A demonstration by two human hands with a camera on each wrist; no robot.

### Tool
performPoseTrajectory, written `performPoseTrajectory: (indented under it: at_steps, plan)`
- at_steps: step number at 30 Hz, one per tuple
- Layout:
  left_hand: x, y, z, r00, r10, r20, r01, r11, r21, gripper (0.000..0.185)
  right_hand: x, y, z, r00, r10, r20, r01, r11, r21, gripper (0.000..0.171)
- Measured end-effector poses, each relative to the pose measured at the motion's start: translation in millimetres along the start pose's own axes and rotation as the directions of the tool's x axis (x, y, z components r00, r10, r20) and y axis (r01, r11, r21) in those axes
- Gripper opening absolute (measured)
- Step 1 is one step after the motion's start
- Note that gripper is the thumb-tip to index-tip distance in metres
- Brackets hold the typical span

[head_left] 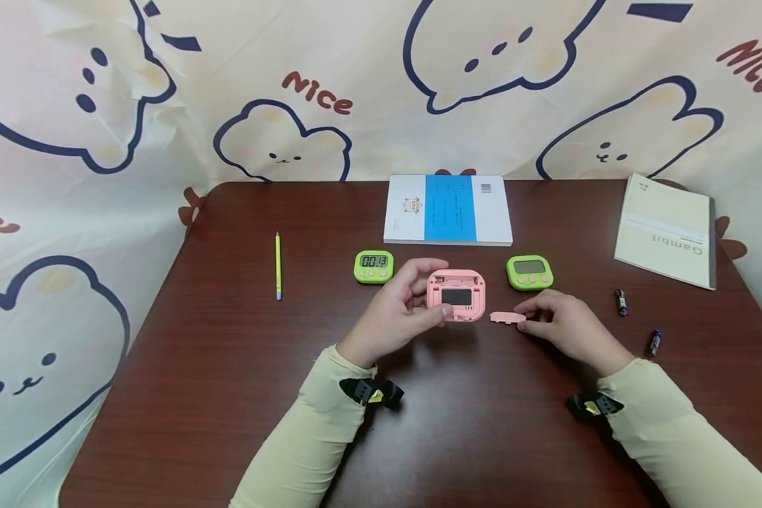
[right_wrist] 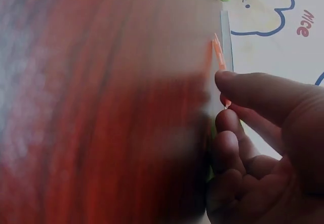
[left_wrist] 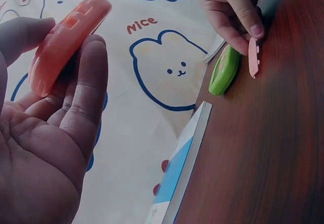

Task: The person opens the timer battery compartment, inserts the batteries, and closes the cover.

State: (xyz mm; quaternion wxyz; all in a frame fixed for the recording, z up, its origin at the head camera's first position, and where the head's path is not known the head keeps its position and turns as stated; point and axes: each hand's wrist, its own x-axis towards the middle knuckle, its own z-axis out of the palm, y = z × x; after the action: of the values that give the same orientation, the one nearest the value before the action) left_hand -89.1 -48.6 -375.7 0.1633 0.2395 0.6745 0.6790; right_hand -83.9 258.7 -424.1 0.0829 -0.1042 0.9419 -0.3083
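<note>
My left hand (head_left: 413, 303) grips a pink timer (head_left: 456, 294) just above the table, its back toward me and the battery bay uncovered. The left wrist view shows the pink timer (left_wrist: 66, 41) edge-on between thumb and fingers. My right hand (head_left: 555, 317) pinches the pink battery cover (head_left: 508, 318) by its right end, low against the wooden table (head_left: 228, 367). In the right wrist view the battery cover (right_wrist: 219, 57) sticks out from between thumb and forefinger. Two small batteries (head_left: 621, 302) (head_left: 655, 342) lie to the right of my right hand.
Two green timers stand behind my hands, one at the left (head_left: 374, 267) and one at the right (head_left: 530, 272). A white and blue book (head_left: 447, 209) lies at the back, a cream booklet (head_left: 667, 229) at the far right, a yellow pencil (head_left: 278, 266) at the left.
</note>
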Motion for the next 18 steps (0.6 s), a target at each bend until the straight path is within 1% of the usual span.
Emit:
performPoseTrajectory:
  at_steps: [3, 6, 8, 10, 13, 18]
  plan:
    - [0.4, -0.6, 0.3, 1.000, 0.006, -0.001, -0.006, 1.000, -0.002, 0.057, -1.1, -0.1, -0.9, 1.000, 0.009, 0.004, -0.009, 1.000, -0.005, 0.022]
    - [-0.6, -1.2, -0.1, 1.000, 0.004, -0.009, -0.004, 1.000, -0.009, 0.057, -3.2, 1.5, -3.1, 1.000, -0.003, -0.020, 0.003, 1.000, -0.006, 0.024]
    - [-1.5, -1.4, -0.4, 1.000, 0.000, -0.014, 0.000, 1.000, -0.012, 0.057, -5.7, 5.0, -6.8, 0.998, -0.020, -0.065, 0.020, 1.000, -0.012, 0.024]
    - [-2.0, -1.6, -0.6, 1.000, 0.000, -0.018, 0.000, 1.000, -0.011, 0.057, -10.0, 10.0, -13.7, 0.992, -0.016, -0.122, 0.014, 1.000, -0.023, 0.022]
    - [-1.6, -1.6, -0.7, 1.000, 0.001, -0.019, -0.001, 1.000, -0.007, 0.057, -16.1, 20.6, -27.2, 0.982, 0.003, -0.187, -0.010, 0.999, -0.032, 0.022]
    - [-0.4, -2.4, -0.4, 1.000, -0.001, -0.010, 0.001, 1.000, -0.002, 0.057, -24.7, 39.3, -47.7, 0.974, 0.072, -0.216, -0.083, 0.996, -0.043, 0.029]
